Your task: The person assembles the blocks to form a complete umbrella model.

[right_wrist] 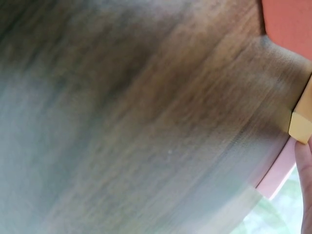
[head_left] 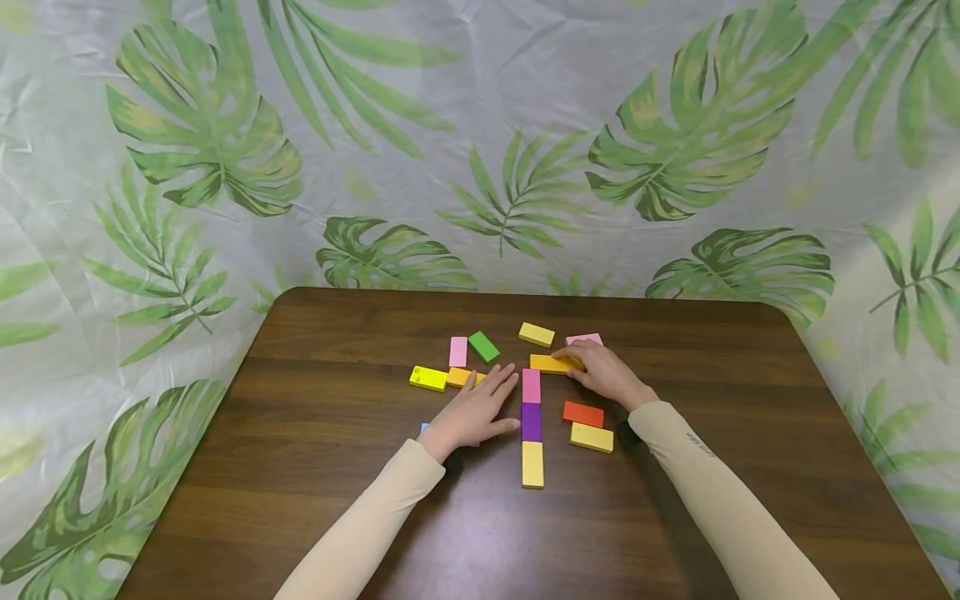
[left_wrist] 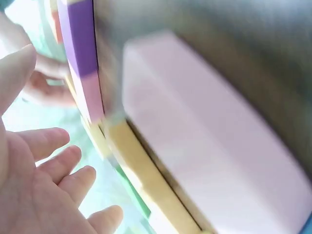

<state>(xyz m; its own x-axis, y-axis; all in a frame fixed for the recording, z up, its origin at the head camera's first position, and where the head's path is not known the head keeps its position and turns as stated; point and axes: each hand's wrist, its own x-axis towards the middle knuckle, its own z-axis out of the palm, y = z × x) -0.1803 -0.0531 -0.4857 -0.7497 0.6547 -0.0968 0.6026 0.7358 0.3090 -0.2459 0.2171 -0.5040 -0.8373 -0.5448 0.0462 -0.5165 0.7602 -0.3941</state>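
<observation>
Long cream fabric sleeves were worn, the right bearing dark lettering; black wrist pieces adjoined both.

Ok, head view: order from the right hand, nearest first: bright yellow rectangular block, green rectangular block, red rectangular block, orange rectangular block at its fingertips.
1. Orange block: touched by the right hand.
2. Red block: just below it in frame.
3. Green block: left, beyond the left hand.
4. Bright yellow block: leftmost of these.
</observation>
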